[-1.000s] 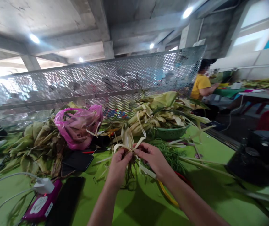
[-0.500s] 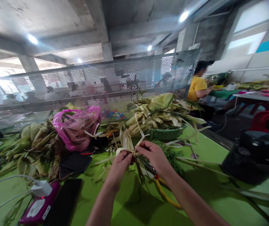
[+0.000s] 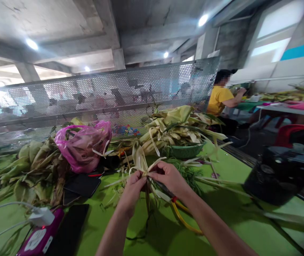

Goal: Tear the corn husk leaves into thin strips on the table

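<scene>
Pale strips of corn husk [image 3: 140, 159] meet in a small knot-like gather between my two hands, above the green table. My left hand [image 3: 131, 192] is closed, thumb and fingers pinching the gather from the left. On the other side, my right hand [image 3: 170, 177] pinches a husk strip close to the same spot. One wide husk stands up from the gather, and thin ends hang below it. A tool with yellow handles [image 3: 180, 217] lies partly under my right forearm. What sits right inside the fingertips is partly hidden.
Behind my hands, a green basket [image 3: 185, 151] is heaped with husks. To the left are a pink plastic bag [image 3: 84, 145], more husks [image 3: 38, 163], dark phones [image 3: 84, 185] and a purple power strip [image 3: 41, 236]. A black container [image 3: 271, 174] stands right; a person in yellow [image 3: 218, 99] sits beyond.
Both hands stay on the husk gather, the fingers shifting slightly around it. The view has turned a little, moving the surroundings left. The person in yellow has raised a hand.
</scene>
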`<action>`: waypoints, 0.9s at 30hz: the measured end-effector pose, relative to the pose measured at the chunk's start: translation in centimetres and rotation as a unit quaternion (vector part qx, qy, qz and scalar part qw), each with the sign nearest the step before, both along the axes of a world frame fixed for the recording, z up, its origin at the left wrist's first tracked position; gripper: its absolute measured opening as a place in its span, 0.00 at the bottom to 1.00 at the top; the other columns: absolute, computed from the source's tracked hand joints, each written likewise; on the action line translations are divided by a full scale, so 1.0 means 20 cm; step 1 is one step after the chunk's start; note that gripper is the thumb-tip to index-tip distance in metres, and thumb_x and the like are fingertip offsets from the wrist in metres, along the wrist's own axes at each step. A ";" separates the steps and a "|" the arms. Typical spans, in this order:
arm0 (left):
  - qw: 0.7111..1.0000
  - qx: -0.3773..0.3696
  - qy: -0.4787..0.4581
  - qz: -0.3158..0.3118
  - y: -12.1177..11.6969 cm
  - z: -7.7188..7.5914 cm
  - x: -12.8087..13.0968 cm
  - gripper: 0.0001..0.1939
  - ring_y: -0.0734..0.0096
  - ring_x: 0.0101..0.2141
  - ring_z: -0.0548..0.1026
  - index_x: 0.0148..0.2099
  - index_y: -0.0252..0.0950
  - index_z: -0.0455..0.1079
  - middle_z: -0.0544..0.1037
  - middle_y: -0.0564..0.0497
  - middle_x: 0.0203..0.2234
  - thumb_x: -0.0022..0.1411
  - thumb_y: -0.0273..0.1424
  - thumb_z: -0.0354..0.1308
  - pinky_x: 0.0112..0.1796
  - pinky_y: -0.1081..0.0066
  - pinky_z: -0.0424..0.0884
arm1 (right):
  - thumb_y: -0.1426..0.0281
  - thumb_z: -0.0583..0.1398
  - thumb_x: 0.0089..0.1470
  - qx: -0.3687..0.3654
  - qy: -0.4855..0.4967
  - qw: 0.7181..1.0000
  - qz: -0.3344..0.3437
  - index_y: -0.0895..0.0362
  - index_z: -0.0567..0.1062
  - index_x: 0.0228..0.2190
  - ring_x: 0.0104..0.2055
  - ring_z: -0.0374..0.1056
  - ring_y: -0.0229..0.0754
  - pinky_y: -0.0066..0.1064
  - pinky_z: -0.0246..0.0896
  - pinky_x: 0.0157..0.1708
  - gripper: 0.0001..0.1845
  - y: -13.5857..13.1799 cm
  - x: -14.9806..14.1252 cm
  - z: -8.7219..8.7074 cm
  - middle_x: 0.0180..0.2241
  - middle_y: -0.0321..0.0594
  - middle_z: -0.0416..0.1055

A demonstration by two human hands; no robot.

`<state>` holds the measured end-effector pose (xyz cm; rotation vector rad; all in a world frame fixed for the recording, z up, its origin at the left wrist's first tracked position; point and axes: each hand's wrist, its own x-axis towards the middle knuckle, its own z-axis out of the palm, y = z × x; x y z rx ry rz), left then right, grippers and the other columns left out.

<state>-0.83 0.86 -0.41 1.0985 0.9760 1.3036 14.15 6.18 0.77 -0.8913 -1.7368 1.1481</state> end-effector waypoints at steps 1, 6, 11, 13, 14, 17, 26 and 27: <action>1.000 0.004 0.015 0.002 0.00 0.00 0.00 0.08 0.75 0.26 0.63 0.35 0.35 0.68 0.68 0.55 0.25 0.56 0.34 0.57 0.28 0.76 0.63 | 0.65 0.66 0.44 0.011 -0.009 1.000 -0.005 0.59 0.77 0.29 0.33 0.69 0.43 0.32 0.63 0.36 0.11 0.00 0.00 0.00 0.29 0.40 0.75; 0.997 0.025 0.075 0.025 -0.01 -0.01 0.00 0.04 0.76 0.23 0.59 0.31 0.36 0.65 0.61 0.57 0.22 0.57 0.31 0.53 0.25 0.77 0.59 | 0.67 0.66 0.44 0.058 -0.001 0.998 -0.005 0.57 0.79 0.26 0.34 0.70 0.43 0.32 0.63 0.38 0.06 0.00 0.00 0.02 0.29 0.40 0.75; 0.999 0.002 0.037 0.032 -0.03 0.00 0.01 0.06 0.76 0.22 0.58 0.30 0.36 0.65 0.61 0.57 0.20 0.56 0.32 0.53 0.25 0.75 0.59 | 0.66 0.67 0.41 0.040 0.013 0.999 -0.009 0.57 0.79 0.25 0.32 0.69 0.42 0.32 0.62 0.37 0.08 -0.01 0.00 0.06 0.27 0.39 0.74; 0.999 0.002 0.028 0.022 -0.03 0.00 0.00 0.07 0.76 0.24 0.60 0.31 0.35 0.66 0.64 0.55 0.22 0.55 0.34 0.57 0.27 0.75 0.59 | 0.64 0.67 0.41 0.024 0.021 0.999 -0.013 0.57 0.79 0.25 0.32 0.69 0.42 0.31 0.62 0.36 0.09 -0.01 0.00 0.05 0.27 0.38 0.73; 0.999 0.008 0.030 0.016 -0.03 0.00 0.00 0.08 0.75 0.26 0.61 0.32 0.35 0.67 0.66 0.54 0.24 0.55 0.35 0.59 0.28 0.75 0.60 | 0.63 0.68 0.41 0.015 0.024 1.000 -0.011 0.58 0.79 0.25 0.32 0.68 0.41 0.31 0.62 0.36 0.10 -0.01 0.00 0.05 0.26 0.38 0.73; 0.998 0.029 0.056 0.018 -0.02 0.00 -0.02 0.11 0.74 0.29 0.63 0.34 0.35 0.69 0.68 0.53 0.27 0.55 0.38 0.60 0.32 0.75 0.60 | 0.62 0.67 0.41 0.005 0.031 0.999 -0.008 0.58 0.78 0.24 0.31 0.67 0.41 0.31 0.61 0.35 0.12 -0.01 0.00 0.04 0.26 0.38 0.72; 0.991 0.038 0.125 0.023 0.01 -0.01 0.00 0.15 0.76 0.24 0.54 0.31 0.37 0.62 0.57 0.58 0.22 0.61 0.43 0.53 0.26 0.75 0.53 | 0.64 0.65 0.44 -0.005 0.056 0.998 -0.025 0.58 0.77 0.24 0.30 0.65 0.40 0.30 0.60 0.34 0.09 -0.03 -0.03 0.02 0.25 0.36 0.70; 0.990 0.045 0.132 0.020 0.01 -0.01 0.00 0.14 0.75 0.25 0.54 0.31 0.37 0.62 0.58 0.58 0.23 0.61 0.42 0.52 0.26 0.75 0.54 | 0.64 0.65 0.44 -0.011 0.063 0.997 -0.032 0.58 0.76 0.24 0.29 0.65 0.39 0.29 0.60 0.33 0.09 -0.02 -0.03 0.01 0.25 0.36 0.70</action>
